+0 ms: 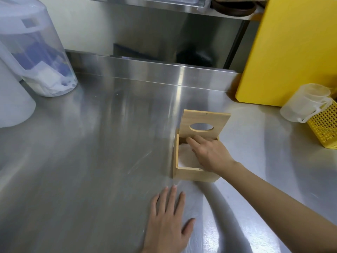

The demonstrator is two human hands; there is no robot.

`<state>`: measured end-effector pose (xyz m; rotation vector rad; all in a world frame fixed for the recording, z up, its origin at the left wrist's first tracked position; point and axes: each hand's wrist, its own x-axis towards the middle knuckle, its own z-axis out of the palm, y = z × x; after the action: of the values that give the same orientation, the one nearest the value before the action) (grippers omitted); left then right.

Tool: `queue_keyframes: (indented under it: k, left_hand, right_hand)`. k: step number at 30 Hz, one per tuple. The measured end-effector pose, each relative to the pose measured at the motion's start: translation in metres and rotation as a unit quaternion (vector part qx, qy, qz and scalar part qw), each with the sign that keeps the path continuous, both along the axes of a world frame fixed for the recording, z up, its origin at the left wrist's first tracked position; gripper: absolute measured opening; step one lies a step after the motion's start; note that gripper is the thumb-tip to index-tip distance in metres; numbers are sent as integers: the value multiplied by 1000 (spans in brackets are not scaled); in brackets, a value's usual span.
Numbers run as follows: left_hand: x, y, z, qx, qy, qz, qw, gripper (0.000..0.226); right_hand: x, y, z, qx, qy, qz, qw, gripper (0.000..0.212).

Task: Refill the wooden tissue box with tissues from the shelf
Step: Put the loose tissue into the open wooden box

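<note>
My right hand point(209, 152), fingers spread, presses on what seem to be tissues point(184, 156) inside the open wooden tissue box point(195, 173), at four o'clock on the steel counter point(91, 143); my left hand point(167, 221) lies flat, empty, at six o'clock.

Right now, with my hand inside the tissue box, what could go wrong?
1. The hinged lid stands upright just behind your right hand; a nudge might drop it onto your fingers.
2. Your left hand lies flat on the steel counter, not on the wooden tissue box, so pressing the tissues down could slide the box on the smooth metal.
</note>
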<state>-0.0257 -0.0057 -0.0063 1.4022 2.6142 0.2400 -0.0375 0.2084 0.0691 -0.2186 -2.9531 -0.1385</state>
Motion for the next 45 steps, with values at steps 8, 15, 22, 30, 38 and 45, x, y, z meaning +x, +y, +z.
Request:
queue_keyframes:
  k: [8,15,22,30,38,45]
  left_hand:
    - [1,0,-1,8,3,0,1000,62]
    - [0,0,-1,11,4,-1,1000,62]
    - [0,-1,-1,7,6,-3,1000,62]
    - [0,0,0,12,8,-1,1000,62]
    - [1,0,0,13,11,4,1000,62]
    - [1,0,1,12,14,6,1000,63]
  right_hand:
    - [-4,9,10,-84,-300,-61,948,33]
    - [-17,0,8,-4,-346,-64,936,31]
    - [-11,4,19,135,-334,-37,932,22]
    - [-11,5,16,78,-331,-27,940,28]
    - [-21,3,12,-63,-371,-21,926,70]
    - [-23,6,7,-70,-376,-19,924,64]
